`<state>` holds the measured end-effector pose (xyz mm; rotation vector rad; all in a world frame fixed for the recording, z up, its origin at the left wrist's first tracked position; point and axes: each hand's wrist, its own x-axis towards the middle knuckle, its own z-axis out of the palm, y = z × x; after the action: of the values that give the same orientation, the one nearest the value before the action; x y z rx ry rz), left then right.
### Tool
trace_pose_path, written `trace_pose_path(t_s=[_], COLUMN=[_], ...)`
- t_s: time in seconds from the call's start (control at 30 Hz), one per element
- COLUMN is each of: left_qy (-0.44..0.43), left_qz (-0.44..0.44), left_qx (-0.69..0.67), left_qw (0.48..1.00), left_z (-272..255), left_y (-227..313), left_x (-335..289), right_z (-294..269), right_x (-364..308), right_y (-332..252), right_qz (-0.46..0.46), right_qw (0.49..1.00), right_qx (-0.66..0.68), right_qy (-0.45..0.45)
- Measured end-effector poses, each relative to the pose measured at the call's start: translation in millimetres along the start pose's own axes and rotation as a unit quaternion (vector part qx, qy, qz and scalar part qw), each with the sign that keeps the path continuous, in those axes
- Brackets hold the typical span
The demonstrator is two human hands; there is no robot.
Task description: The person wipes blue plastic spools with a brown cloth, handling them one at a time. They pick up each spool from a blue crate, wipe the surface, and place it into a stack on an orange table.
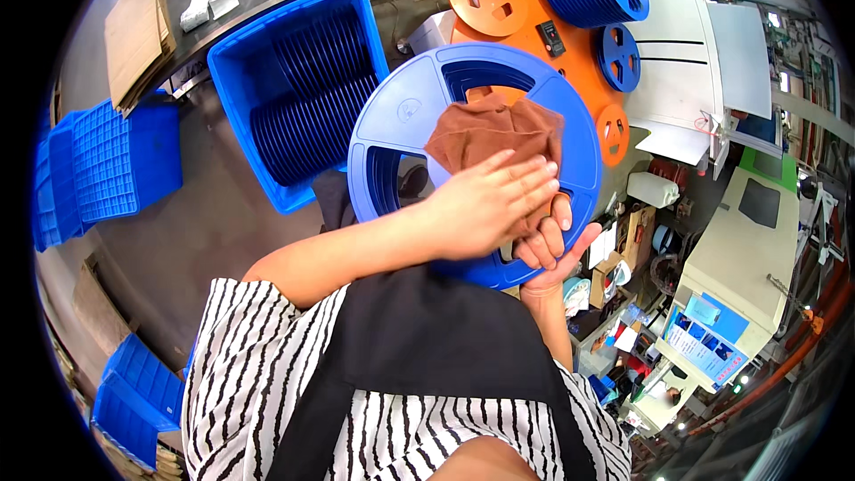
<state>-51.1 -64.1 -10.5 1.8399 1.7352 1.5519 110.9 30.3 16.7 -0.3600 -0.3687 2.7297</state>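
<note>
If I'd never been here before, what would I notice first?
Probably the big blue reel in the middle, with the left hand on a brown cloth over it. Next might come the bright orange surface at upper right, then the blue box full of dark blue discs at upper left.

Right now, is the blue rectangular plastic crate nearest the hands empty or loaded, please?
Loaded: the blue rectangular plastic crate holds two rows of thin, dark-blue discs.
</note>
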Motion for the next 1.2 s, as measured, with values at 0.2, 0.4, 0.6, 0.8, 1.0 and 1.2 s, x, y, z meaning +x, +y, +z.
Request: trace_pose_path(t_s=[0.2, 0.4, 0.6, 0.8, 1.0, 1.2], left_qy=[-0.139, -0.288, -0.220, -0.208, -0.108, 0.198], left_qz=[-0.175, -0.077, -0.049, -0.017, -0.365, -0.516], left_qx=[0.046, 0.064, 0.070, 0.084, -0.242, -0.550], left_qw=[0.974, 0.952, 0.972, 0.974, 0.892, 0.626], left_z=[-13, -64, -50, -33, -46, -63], left_y=[-84, -68, -56, -67, -40, -45], left_x=[-55, -102, -112, -121, -139, -172], right_z=[-4, -13, -10, 7, 1, -22], right_x=[-10, -10, 11, 36, 38, 19], right_y=[-4, -31, -44, -57, -71, -53], right_qz=[-0.003, -0.044, -0.051, -0.019, 0.003, -0.040], right_qw=[1.000, 0.998, 0.991, 0.995, 0.963, 0.877], right_qx=[0.007, 0.041, 0.124, 0.044, -0.230, -0.368], right_qy=[0.013, 0.012, 0.010, 0.083, 0.141, 0.305])
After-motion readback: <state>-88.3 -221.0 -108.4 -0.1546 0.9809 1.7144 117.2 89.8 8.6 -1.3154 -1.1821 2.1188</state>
